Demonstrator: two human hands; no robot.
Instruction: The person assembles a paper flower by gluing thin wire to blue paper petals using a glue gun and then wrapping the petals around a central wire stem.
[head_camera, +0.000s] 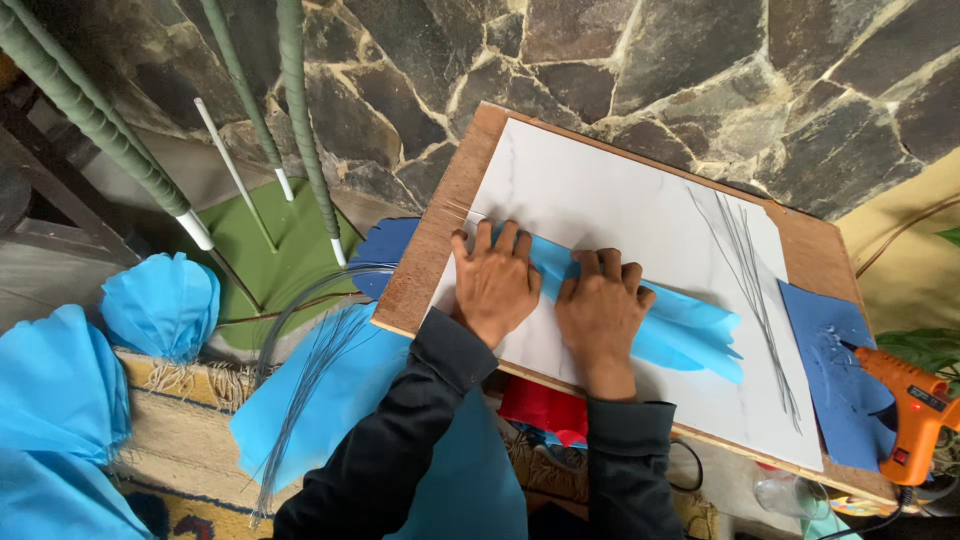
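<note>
Pressing flat, both hands — left hand (493, 283), right hand (598, 310) — spread their grip over half-pleated blue paper (680, 330), its right end unfolded beyond the right hand.

so the surface is a wooden board (420, 262) with a white marble-look sheet (600, 190) on it, plus folded light blue paper (680, 325), thin wires (755, 270), a dark blue sheet (825, 360) and an orange glue gun (915, 405).

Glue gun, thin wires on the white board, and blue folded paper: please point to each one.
Glue gun (905, 395): head view, on its orange body.
Wires (752, 270): head view, on the middle of the bundle.
Blue paper (690, 335): head view, on the fanned end right of the hands.
</note>
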